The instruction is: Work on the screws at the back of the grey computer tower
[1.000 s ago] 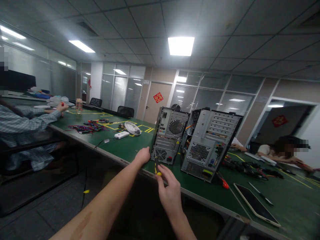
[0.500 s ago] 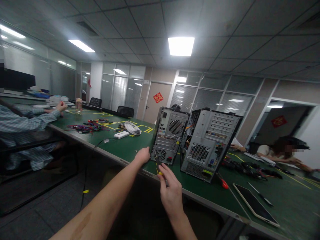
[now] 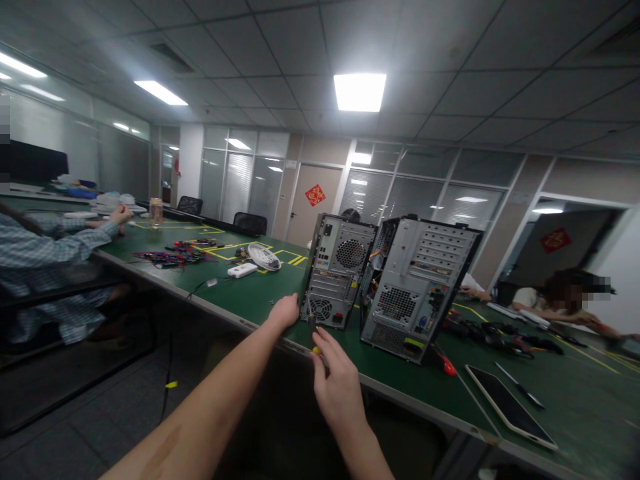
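Note:
My right hand (image 3: 340, 373) is closed round a screwdriver (image 3: 313, 325) with a black and yellow handle. Its shaft points up at the lower back panel of the left computer tower (image 3: 333, 280), near the small fan grille; I cannot tell whether the tip touches a screw. Against the lower left side of that tower rests my left hand (image 3: 285, 312), its fingers hidden from view. A second computer tower (image 3: 415, 280) stands just to the right, its back also facing me.
On the green table (image 3: 240, 293) lie a white fan (image 3: 263, 257), a white power bank-like block (image 3: 243, 270) and bundled wires (image 3: 173, 255). Rightward are a red-handled tool (image 3: 449, 367), black cables (image 3: 493, 337), a tablet (image 3: 510, 407) and a thin tool (image 3: 520, 387). People sit on both sides.
My right hand has shifted slightly left and down, its fingers now lower along the screwdriver's handle, and the screwdriver stands more upright. My left hand stays by the tower.

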`<action>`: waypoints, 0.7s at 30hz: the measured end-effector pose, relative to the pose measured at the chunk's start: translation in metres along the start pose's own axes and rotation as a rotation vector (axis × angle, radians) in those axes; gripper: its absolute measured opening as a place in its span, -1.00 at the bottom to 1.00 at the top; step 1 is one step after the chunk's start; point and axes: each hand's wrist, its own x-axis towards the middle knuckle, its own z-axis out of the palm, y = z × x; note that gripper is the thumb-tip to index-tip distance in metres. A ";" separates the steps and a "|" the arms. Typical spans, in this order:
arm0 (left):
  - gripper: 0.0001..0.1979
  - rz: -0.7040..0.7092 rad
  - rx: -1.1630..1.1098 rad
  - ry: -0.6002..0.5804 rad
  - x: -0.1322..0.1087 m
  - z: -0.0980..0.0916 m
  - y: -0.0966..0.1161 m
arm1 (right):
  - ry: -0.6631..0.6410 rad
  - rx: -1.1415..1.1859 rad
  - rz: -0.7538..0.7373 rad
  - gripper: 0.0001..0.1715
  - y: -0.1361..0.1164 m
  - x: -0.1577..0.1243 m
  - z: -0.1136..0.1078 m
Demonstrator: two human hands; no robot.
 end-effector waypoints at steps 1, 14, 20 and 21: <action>-0.73 0.000 0.000 0.003 0.000 0.000 0.000 | 0.025 0.012 0.022 -0.54 0.001 0.000 0.001; -0.71 -0.018 -0.026 -0.015 -0.001 0.000 0.000 | 0.112 0.050 0.053 -0.60 0.004 -0.001 0.002; -0.73 -0.011 -0.021 -0.008 -0.001 0.000 0.000 | -0.080 -0.064 -0.043 -0.27 0.001 -0.001 -0.003; -0.73 -0.009 -0.018 -0.006 -0.001 0.001 0.000 | -0.096 -0.073 -0.044 -0.24 0.000 -0.001 -0.003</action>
